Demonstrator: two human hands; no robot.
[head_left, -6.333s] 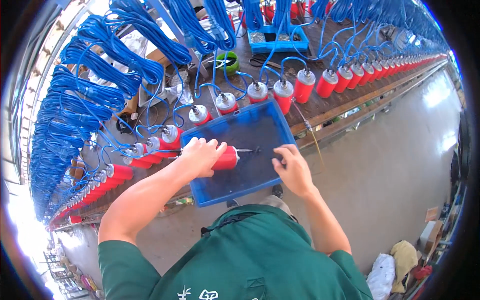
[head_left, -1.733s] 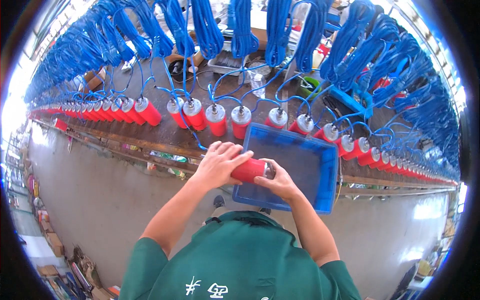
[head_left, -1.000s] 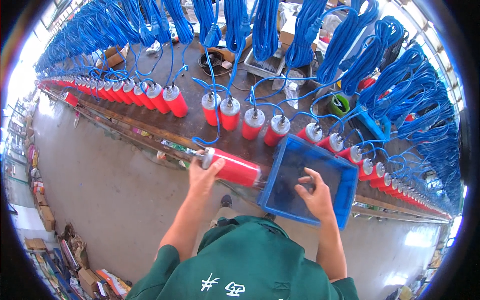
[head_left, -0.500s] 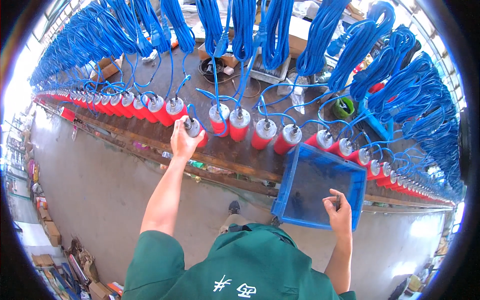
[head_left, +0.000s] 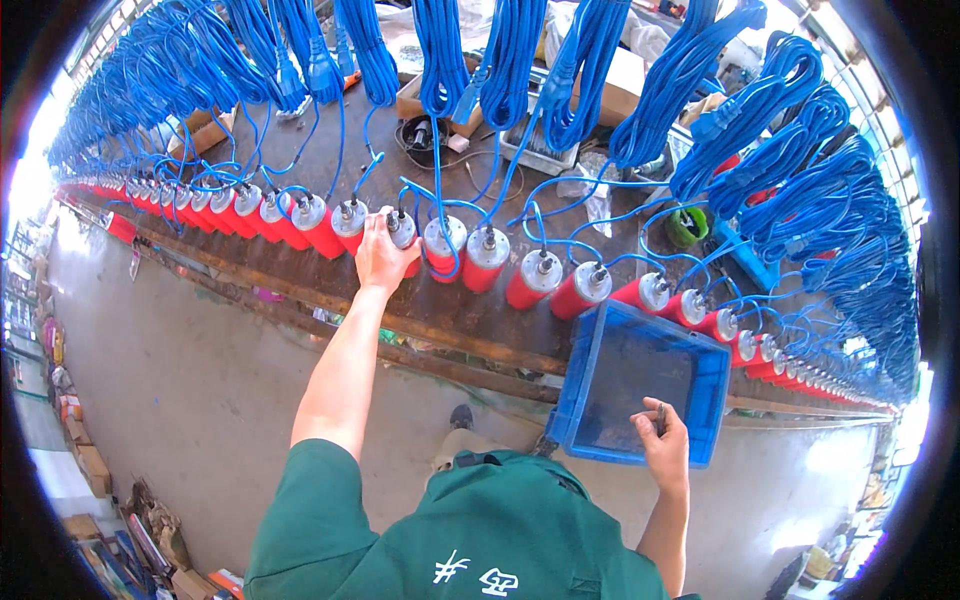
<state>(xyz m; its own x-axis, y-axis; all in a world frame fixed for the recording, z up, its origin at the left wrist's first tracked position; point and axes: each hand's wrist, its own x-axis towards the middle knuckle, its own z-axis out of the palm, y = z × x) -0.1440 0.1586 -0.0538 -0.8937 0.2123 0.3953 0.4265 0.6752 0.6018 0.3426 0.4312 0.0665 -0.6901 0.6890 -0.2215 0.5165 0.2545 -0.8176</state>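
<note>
My left hand [head_left: 381, 255] is wrapped round a red cylinder with a silver metal cap [head_left: 403, 232], which stands in the row at the bench's front edge. A blue cable leaves the top of this cylinder through a dark fitting. Just to its right stand two more red cylinders, the nearer one [head_left: 444, 245] with a cable looped before it. Over the blue plastic crate [head_left: 577, 400], my right hand [head_left: 668, 452] pinches a small dark object [head_left: 660, 417], too small to make out its kind.
Red cylinders line the bench [head_left: 470, 320] both ways. Bundled blue cables [head_left: 515, 70] hang above them, some with plugs. Behind the row are a black bowl [head_left: 418, 140], a green container [head_left: 686, 227] and a grey tray [head_left: 540, 145]. Boxes [head_left: 92, 468] lie on the floor at left.
My left hand has brought the cylinder back into the row, a little farther right and upright. My right hand stays over the crate, moved slightly left and nearer me.
</note>
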